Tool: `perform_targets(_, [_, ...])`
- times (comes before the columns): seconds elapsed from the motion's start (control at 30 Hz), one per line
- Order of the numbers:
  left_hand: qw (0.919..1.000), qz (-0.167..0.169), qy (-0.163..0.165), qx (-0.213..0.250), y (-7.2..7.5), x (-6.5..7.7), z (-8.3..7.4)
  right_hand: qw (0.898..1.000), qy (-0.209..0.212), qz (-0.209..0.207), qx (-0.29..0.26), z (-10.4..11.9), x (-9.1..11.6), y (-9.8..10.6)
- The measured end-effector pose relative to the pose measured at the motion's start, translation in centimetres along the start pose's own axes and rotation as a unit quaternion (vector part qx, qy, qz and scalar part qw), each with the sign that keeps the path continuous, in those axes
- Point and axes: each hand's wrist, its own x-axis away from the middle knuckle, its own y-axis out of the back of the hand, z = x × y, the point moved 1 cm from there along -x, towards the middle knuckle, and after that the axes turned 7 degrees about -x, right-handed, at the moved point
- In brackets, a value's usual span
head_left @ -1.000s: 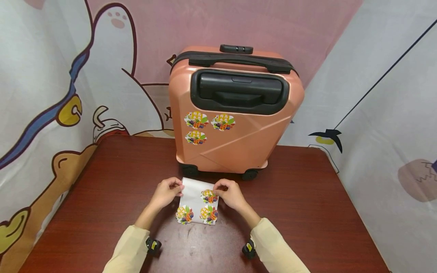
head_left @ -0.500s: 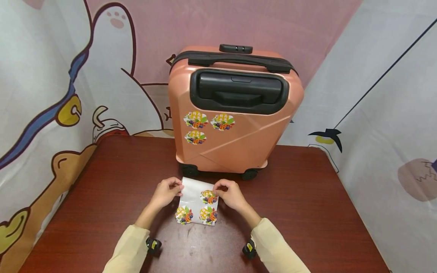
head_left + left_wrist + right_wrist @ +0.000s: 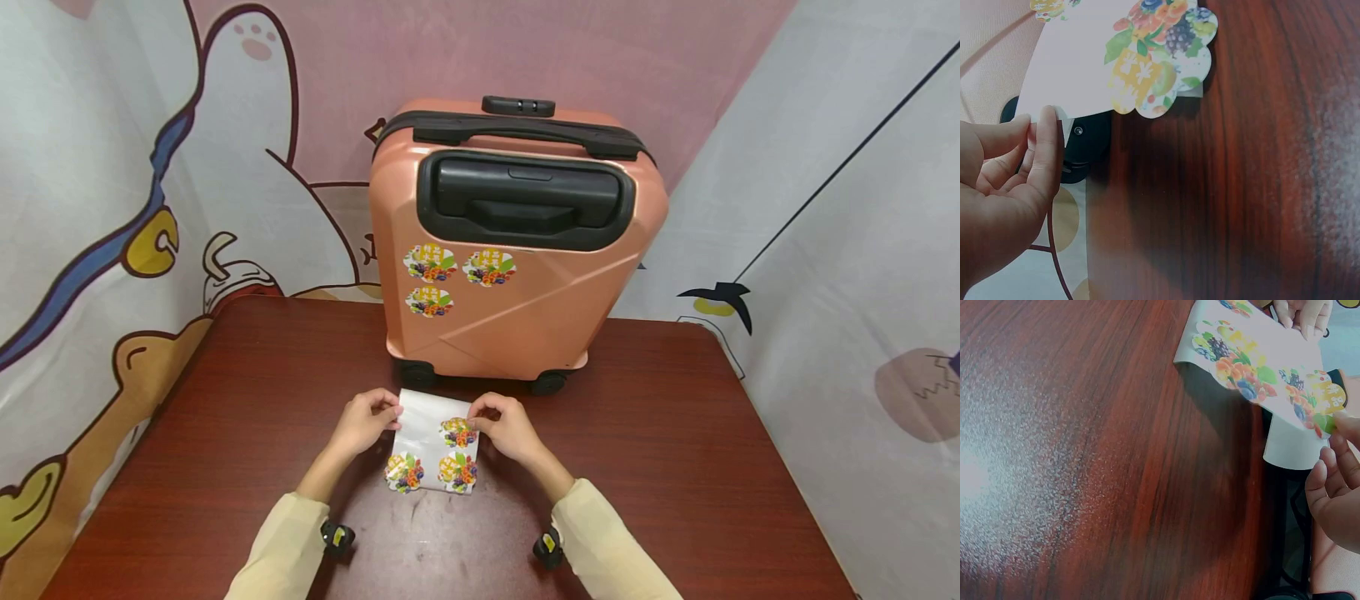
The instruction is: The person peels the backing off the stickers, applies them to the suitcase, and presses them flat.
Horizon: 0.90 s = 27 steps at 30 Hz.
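A white sticker sheet [image 3: 420, 433] is held up between both hands, with three fruit-printed stickers on its face. My left hand [image 3: 363, 423] pinches its left edge near the upper corner, thumb against fingertips, as the left wrist view also shows. On the other side my right hand [image 3: 506, 423] pinches the right edge, its fingertips at the rim of the upper-right sticker [image 3: 457, 432]. Whether that sticker's edge is lifted I cannot tell. In the right wrist view, part of the backing [image 3: 1294, 444] curls down behind the sheet.
A rose-gold suitcase [image 3: 517, 308] stands upright on the brown table [image 3: 660, 467] behind the sheet. Three matching stickers are on the upper left of its face, one being the lower sticker [image 3: 430, 302]. A cartoon-printed cloth [image 3: 322, 100] hangs behind and beside the table.
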Motion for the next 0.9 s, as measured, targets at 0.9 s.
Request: perform_targets(0.9, [0.999,-0.001,0.043,-0.013,-0.2,-1.5,4.4,0.999,-0.044,-0.015,-0.006,-0.8,0.2,1.2])
